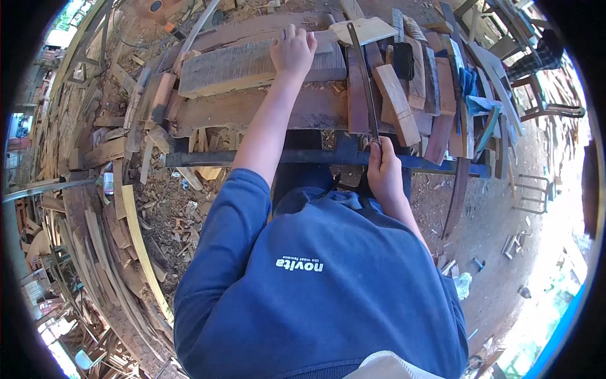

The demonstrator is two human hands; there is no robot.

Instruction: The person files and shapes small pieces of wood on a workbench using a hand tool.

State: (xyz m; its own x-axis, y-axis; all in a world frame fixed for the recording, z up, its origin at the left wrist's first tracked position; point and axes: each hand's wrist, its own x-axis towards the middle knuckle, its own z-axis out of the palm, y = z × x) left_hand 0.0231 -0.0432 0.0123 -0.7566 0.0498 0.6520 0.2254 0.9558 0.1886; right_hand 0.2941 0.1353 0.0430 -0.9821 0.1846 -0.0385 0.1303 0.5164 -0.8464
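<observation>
My left hand (293, 54) lies over a thick, grey, rough-sawn wooden beam (227, 66), its fingers curled at the beam's far edge. In my right hand (385, 169), close to my body, is the near end of a long, thin, dark metal bar (363, 72). The bar points away from me, and its far end overlaps a pale flat board (372, 31). Under the beam is a wide brown plank (252, 110). Just right of the bar, a light wooden block (398, 104) leans among other offcuts.
Many wood pieces (435, 82) crowd the bench's right side, with a blue cloth (470, 85) among them. A dark rail (435, 165) runs along the near edge. Long strips (136, 234) and wood scraps cover the ground at left. A metal rack (533, 192) stands at right.
</observation>
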